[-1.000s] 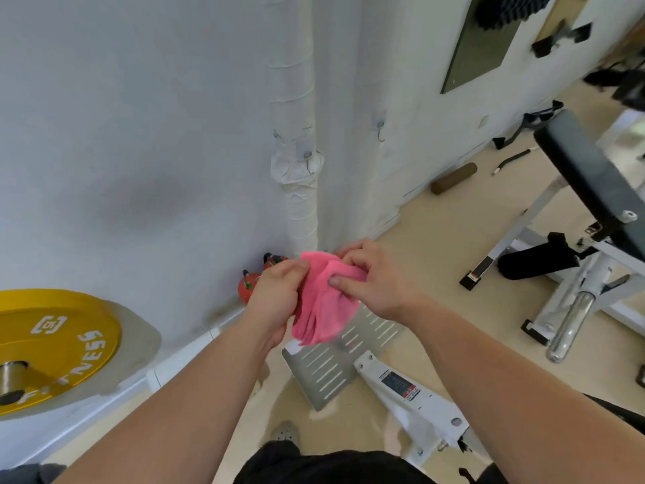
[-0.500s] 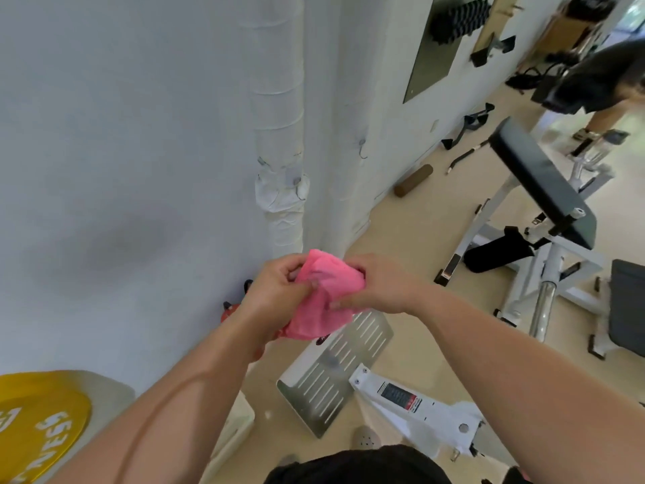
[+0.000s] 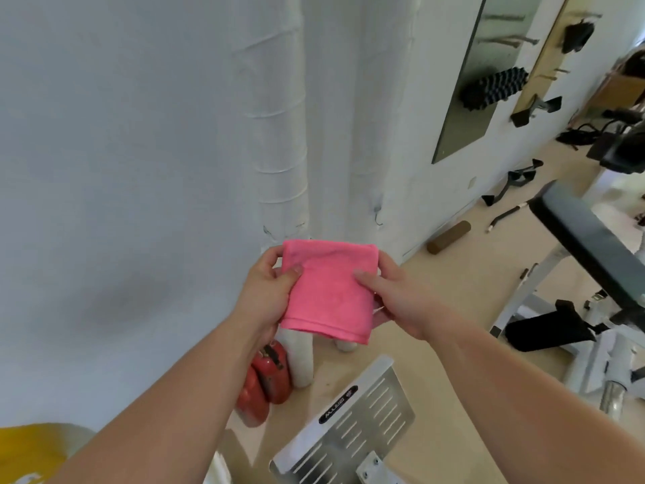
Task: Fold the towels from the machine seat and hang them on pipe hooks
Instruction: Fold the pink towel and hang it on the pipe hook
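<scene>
At frame centre your left hand [image 3: 268, 295] and right hand [image 3: 394, 296] each pinched a side of the folded towel [image 3: 328, 291], thumbs in front. Risk noted: releasing either pinch to reach the hook [image 3: 378, 218] above could spill the fold.

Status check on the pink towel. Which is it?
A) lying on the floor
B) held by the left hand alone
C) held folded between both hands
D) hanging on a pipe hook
C: the left hand and the right hand each pinch one side of the folded pink towel, and the pipe hook behind it is bare.
</scene>
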`<state>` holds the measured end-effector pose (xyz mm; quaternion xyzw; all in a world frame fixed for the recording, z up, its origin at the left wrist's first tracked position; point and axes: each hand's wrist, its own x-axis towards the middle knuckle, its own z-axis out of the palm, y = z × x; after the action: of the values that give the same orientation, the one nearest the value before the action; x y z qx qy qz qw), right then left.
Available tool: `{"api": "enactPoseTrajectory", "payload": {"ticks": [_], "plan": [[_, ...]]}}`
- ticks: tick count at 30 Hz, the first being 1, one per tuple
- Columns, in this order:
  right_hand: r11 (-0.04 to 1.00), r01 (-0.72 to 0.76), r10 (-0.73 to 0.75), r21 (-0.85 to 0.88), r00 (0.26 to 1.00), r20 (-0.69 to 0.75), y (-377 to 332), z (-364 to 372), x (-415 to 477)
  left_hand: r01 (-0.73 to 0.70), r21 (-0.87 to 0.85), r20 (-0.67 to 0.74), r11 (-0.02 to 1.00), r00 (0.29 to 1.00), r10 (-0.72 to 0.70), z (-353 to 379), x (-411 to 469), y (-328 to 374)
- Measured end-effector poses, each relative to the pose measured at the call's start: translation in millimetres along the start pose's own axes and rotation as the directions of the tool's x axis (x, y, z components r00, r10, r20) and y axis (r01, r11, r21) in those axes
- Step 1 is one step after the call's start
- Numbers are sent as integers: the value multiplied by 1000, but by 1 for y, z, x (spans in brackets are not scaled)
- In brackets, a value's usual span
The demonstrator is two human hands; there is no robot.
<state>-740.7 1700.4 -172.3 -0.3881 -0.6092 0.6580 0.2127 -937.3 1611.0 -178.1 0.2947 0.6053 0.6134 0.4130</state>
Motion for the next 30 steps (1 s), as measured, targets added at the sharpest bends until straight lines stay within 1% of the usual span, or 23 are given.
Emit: {"api": "enactPoseTrajectory", "payload": {"ticks": [2, 5, 10, 12, 15, 16, 17, 19, 20, 22, 24, 27, 30], "plan": [[998, 49, -53, 36, 995, 90, -16, -22, 12, -26, -40, -19, 999, 1000, 25, 13, 13, 15], [985, 134, -143, 112, 987, 76, -38, -46, 32, -79, -44, 44, 996, 996, 81, 29, 26, 38], [929, 232, -267, 288, 959, 90, -78, -60, 51, -268, -36, 13, 963, 963, 268, 34, 36, 71], [907, 235, -283, 348, 955, 93, -90, -60, 57, -300, -39, 50, 953, 952, 302, 28, 40, 83], [883, 195, -260, 428, 960, 100, -100, -57, 65, -296, -42, 168, 954, 939, 299, 12, 52, 93], [894, 194, -245, 403, 966, 81, -101, -54, 67, -266, -52, 198, 963, 942, 271, 6, 56, 95], [920, 207, -234, 334, 971, 43, -102, -49, 69, -230, -65, 223, 971, 945, 239, 0, 59, 95], [954, 274, -272, 121, 962, -34, -101, -36, 71, -208, -45, 231, 977, 950, 212, -9, 62, 93], [950, 310, -307, 38, 950, -59, -102, -29, 72, -228, -1, 205, 974, 953, 224, -12, 64, 91], [932, 360, -363, -46, 926, -101, -103, -18, 72, -295, 84, 167, 952, 946, 279, -17, 66, 87], [924, 381, -382, -38, 914, -139, -106, -9, 72, -287, 128, 160, 949, 951, 266, -21, 68, 87], [918, 396, -389, 16, 907, -164, -109, 2, 71, -178, 181, 185, 967, 972, 144, -29, 70, 87], [907, 415, -400, 68, 902, -162, -113, 8, 70, -142, 176, 229, 974, 968, 99, -33, 73, 85]]}}
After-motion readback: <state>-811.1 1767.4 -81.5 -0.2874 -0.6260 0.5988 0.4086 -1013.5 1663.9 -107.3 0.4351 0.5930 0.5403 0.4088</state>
